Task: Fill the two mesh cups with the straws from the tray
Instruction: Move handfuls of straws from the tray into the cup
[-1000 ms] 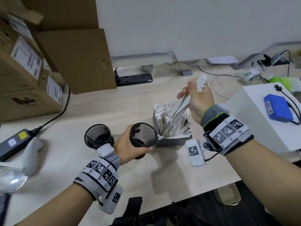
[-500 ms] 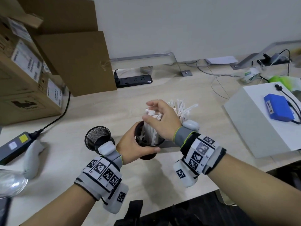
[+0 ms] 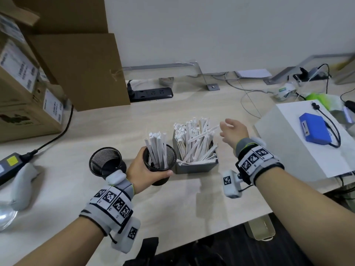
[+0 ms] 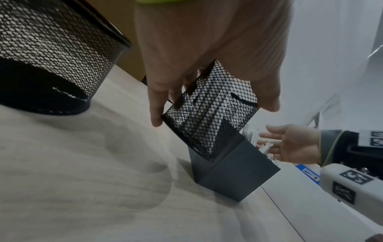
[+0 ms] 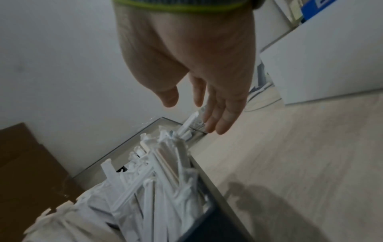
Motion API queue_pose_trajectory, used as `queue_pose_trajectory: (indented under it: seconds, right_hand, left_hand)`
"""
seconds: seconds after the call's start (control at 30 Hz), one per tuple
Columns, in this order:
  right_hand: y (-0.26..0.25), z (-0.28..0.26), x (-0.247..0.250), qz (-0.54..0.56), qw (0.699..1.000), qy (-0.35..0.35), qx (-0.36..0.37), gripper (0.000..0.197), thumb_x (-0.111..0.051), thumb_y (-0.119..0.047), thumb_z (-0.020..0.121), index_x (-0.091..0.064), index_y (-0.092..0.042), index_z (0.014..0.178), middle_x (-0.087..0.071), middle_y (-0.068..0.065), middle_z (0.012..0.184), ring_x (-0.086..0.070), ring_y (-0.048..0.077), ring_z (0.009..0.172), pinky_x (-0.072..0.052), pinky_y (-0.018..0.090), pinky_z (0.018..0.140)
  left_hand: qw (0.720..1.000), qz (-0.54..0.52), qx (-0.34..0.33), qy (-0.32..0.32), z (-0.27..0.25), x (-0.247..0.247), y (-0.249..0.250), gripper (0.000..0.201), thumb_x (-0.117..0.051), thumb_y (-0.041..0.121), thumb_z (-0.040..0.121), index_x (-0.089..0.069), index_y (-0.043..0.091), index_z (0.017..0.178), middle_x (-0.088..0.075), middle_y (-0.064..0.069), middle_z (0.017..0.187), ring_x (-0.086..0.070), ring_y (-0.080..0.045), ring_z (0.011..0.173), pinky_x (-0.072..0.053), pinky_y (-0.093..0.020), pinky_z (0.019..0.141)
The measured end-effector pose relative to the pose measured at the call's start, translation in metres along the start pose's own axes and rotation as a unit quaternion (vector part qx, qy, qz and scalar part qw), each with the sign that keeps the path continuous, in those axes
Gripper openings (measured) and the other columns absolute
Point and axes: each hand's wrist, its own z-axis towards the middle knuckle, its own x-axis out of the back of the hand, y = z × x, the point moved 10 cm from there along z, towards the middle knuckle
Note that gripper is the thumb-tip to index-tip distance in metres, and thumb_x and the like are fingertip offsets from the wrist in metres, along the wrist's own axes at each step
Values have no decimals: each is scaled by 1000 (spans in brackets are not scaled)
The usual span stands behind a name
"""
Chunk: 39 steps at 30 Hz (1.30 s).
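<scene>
Desk (image 3: 192, 198), left hand (image 3: 142, 169) gripping straw-filled mesh cup (image 3: 169, 152), right hand (image 3: 233, 131) spread empty above tray (image 3: 196, 167)

No wording is showing clearly enough to read. White labels (image 3: 18, 66) on the cardboard boxes (image 3: 23, 104), upper left, are carrying blurred print. The wristbands (image 3: 113, 202) are displaying only square black-and-white coded markers.
</scene>
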Motion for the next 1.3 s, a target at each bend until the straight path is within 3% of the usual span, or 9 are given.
queue_pose_trajectory:
  seconds: [0.07, 0.2, 0.3, 0.4, 0.6, 0.73, 0.93, 1.07, 1.3]
  right_hand:
    - [-7, 2, -7, 30, 999, 10, 17, 26, -59, -15, 91, -64, -7, 115, -67, 11, 101, -66, 22, 83, -55, 39, 89]
    - [-40, -14, -10, -69, 986, 34, 145, 14, -63, -14, 84, -66, -25, 76, -69, -4, 80, -65, 13, 75, -55, 28, 79]
    - [-54, -28, -5, -103, 970, 46, 217, 19, -63, -22, 87, -63, -26, 106, -62, -6, 110, -60, 9, 90, -49, 25, 85]
    - [-35, -21, -16, -98, 984, -40, 141, 45, -58, -31, 92, -48, -23, 135, -50, -4, 137, -52, 13, 120, -44, 34, 101]
    - [-25, -49, -19, -203, 960, -27, 190, 42, -67, -44, 81, -57, -25, 117, -52, 0, 122, -54, 17, 109, -45, 33, 94]
    - [-13, -90, -30, -401, 853, -59, 329, 68, -69, -65, 63, -57, -27, 119, -52, 2, 115, -52, 25, 102, -43, 37, 87]
    - [20, -55, -11, -435, 885, -69, 153, 68, -68, -61, 73, -46, -25, 127, -57, 6, 113, -57, 26, 102, -46, 33, 82]
    - [13, -53, -25, -456, 870, -76, 171, 32, -63, -44, 86, -62, -15, 102, -65, 7, 103, -60, 28, 94, -44, 32, 77]
    - [1, -45, -35, -501, 851, -45, 152, 32, -56, -41, 92, -55, -12, 105, -68, 14, 98, -61, 36, 90, -40, 31, 67]
  left_hand:
    - [1000, 6, 0, -1, 0, -1, 1, 82, -93, 26, 52, -46, 26, 119, -59, 22, 107, -53, 15, 98, -40, -9, 79]
    - [1000, 25, 1, -1, 2, -3, 0, 86, -93, 29, 52, -46, 23, 124, -58, 22, 106, -57, 1, 100, -41, -14, 83]
    - [999, 32, 9, 8, 3, -1, -4, 89, -93, 31, 52, -46, 21, 127, -60, 14, 108, -58, -9, 104, -45, -27, 92]
    - [999, 36, 14, 7, 4, -2, -4, 90, -93, 32, 52, -45, 19, 127, -60, 10, 109, -58, -12, 104, -45, -29, 93]
    - [999, 29, 21, 2, 1, -4, -8, 89, -92, 33, 52, -45, 21, 126, -60, 14, 107, -58, -11, 105, -43, -28, 92]
    - [1000, 30, 9, 5, 4, -1, -7, 89, -92, 34, 53, -45, 22, 127, -58, 16, 107, -56, -10, 104, -41, -26, 92]
    - [1000, 28, 15, 2, 6, -2, -7, 88, -92, 30, 53, -44, 22, 126, -56, 22, 104, -56, -6, 101, -42, -26, 93]
    - [1000, 25, 11, 1, 7, -4, -4, 87, -92, 27, 54, -45, 20, 126, -55, 25, 103, -55, -4, 100, -40, -22, 90]
    - [1000, 26, 9, 4, 6, -1, -4, 88, -93, 30, 51, -45, 22, 125, -59, 18, 105, -58, -9, 102, -42, -25, 91]
